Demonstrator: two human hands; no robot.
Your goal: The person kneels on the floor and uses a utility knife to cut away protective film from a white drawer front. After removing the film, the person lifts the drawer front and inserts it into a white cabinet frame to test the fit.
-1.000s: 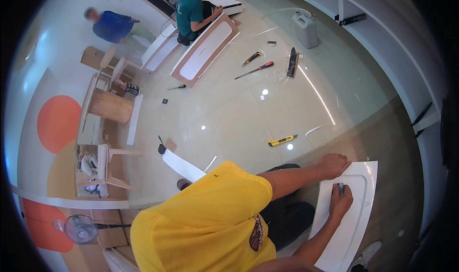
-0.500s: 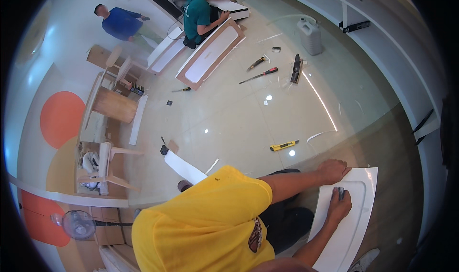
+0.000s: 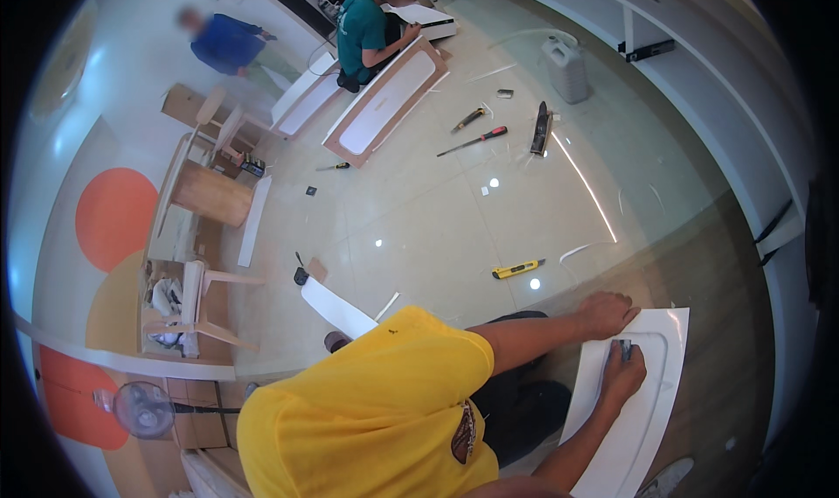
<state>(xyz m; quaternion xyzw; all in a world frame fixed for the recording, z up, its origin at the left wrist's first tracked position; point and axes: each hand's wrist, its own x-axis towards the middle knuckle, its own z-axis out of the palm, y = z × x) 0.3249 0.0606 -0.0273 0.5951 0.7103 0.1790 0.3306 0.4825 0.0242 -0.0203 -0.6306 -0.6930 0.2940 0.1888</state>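
Gleaming white panel, curved groove, right grip clasping small grey block — left grip at panel edge, hold unclear

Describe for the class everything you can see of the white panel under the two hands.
The white panel is a smooth, glossy sheet, perhaps plastic or coated board. Inside its plain border runs a rounded-corner outline; whether raised or sunken is unclear. It lies at a slant at the picture's lower right, its near end cut off by the frame. The left hand is at its upper-left corner. The right hand, holding a small grey piece, is over its face, the forearm hiding part.
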